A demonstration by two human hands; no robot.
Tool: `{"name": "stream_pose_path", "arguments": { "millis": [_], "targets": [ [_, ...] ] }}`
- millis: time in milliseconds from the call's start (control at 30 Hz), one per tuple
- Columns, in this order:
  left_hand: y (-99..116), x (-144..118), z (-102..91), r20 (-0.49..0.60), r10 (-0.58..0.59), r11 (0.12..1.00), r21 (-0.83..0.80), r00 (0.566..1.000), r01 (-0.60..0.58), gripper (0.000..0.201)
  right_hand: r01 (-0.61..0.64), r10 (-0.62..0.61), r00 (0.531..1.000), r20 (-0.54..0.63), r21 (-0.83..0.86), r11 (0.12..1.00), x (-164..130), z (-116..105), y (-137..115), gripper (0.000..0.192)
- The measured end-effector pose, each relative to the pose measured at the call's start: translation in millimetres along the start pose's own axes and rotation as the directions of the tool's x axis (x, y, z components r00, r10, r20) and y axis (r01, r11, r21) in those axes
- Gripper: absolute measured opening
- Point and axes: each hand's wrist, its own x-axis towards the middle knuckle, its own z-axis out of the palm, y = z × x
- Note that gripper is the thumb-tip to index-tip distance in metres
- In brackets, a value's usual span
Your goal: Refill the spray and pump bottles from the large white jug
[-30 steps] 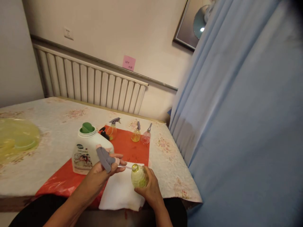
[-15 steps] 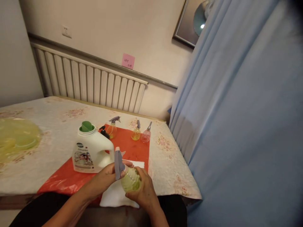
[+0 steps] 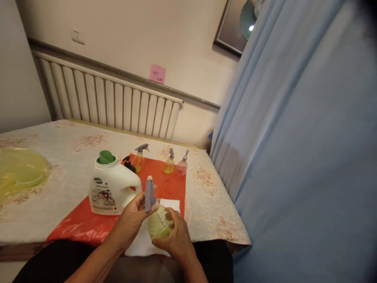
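Observation:
My right hand (image 3: 174, 239) is wrapped around the round belly of a small yellow-green spray bottle (image 3: 159, 225), held above a white cloth (image 3: 171, 204). My left hand (image 3: 133, 219) grips the grey trigger spray head (image 3: 149, 194), which stands upright on the bottle's neck. Just left of my hands stands a white detergent jug (image 3: 111, 186) with a green cap (image 3: 106, 157). All of it is over a red plastic sheet (image 3: 79, 230) on the table.
Three small spray bottles (image 3: 169, 165) and a dark pump bottle (image 3: 129, 164) stand at the red sheet's far edge. A yellow plastic basin (image 3: 20, 171) sits at the far left. A blue curtain (image 3: 294, 149) hangs along the right. A radiator (image 3: 112, 106) lines the wall.
The spray head was apart from the bottle, with its tube out, in my left hand. It now stands on the bottle's neck, and the bottle has come closer to me.

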Motion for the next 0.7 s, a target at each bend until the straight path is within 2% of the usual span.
{"name": "stream_pose_path", "arguments": {
  "millis": [133, 267, 367, 567, 700],
  "targets": [
    [5.6, 0.3, -1.4, 0.036, -0.021, 0.998, 0.067, 0.999, 0.019, 0.045, -0.039, 0.039, 0.999, 0.012, -0.005, 0.999, -0.8, -1.6, 0.9, 0.082],
    [8.0, -0.3, -4.6, 0.086, -0.018, 0.999, 0.045, 0.996, 0.014, 0.057, -0.072, 0.071, 0.997, 0.034, 0.029, 0.997, -2.5, -3.5, 0.0, 0.079],
    [5.1, 0.0, -4.7, 0.098, -0.028, 1.0, 0.002, 0.995, 0.028, 0.056, -0.096, 0.093, 0.995, 0.044, 0.059, 0.994, -3.2, -4.2, -2.1, 0.078],
    [2.3, 3.0, -2.4, 0.079, -0.013, 0.997, 0.072, 0.997, 0.008, 0.05, -0.113, 0.109, 0.993, 0.051, 0.072, 0.991, -4.3, -3.0, -3.4, 0.079],
    [1.1, 6.6, -4.7, 0.061, -0.007, 0.999, 0.043, 0.998, 0.004, 0.047, -0.129, 0.124, 0.99, 0.067, 0.088, 0.988, -5.3, -1.8, -3.5, 0.081]
  ]
}}
